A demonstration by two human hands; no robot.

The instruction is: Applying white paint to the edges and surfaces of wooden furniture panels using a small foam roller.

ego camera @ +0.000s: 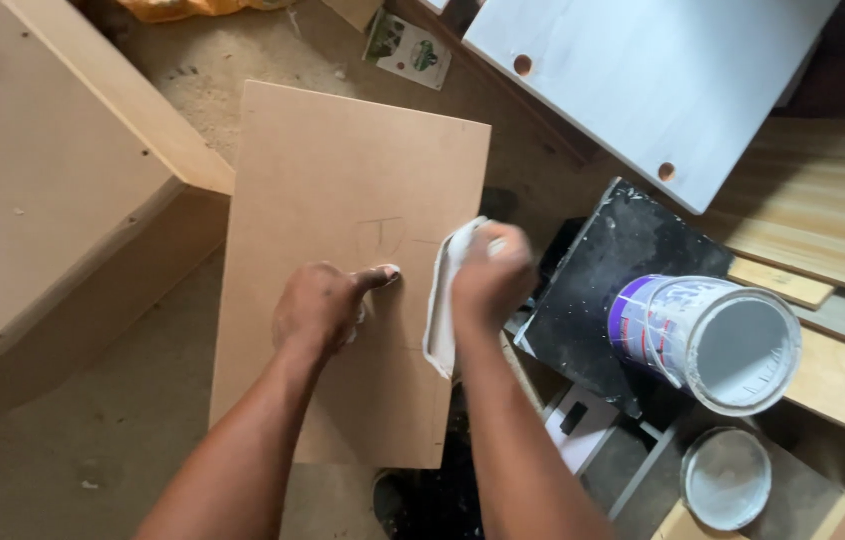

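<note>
A bare brown fibreboard panel (323, 160) lies flat in the middle of the head view, with faint pencil marks near its centre. My left hand (321, 305) rests on the panel with the fingers curled and the thumb stretched out, pressing it down. My right hand (491, 275) is at the panel's right edge, closed on a white paint-soaked cloth (443, 300) that hangs along that edge.
An open can of white paint (713, 340) stands tilted at the right on a black paint-spattered board (603, 260); its lid (726, 478) lies below. A white-painted panel (643, 70) with holes sits at the top right. Bare boards (43, 170) lie at the left, wooden planks (833, 200) at the right.
</note>
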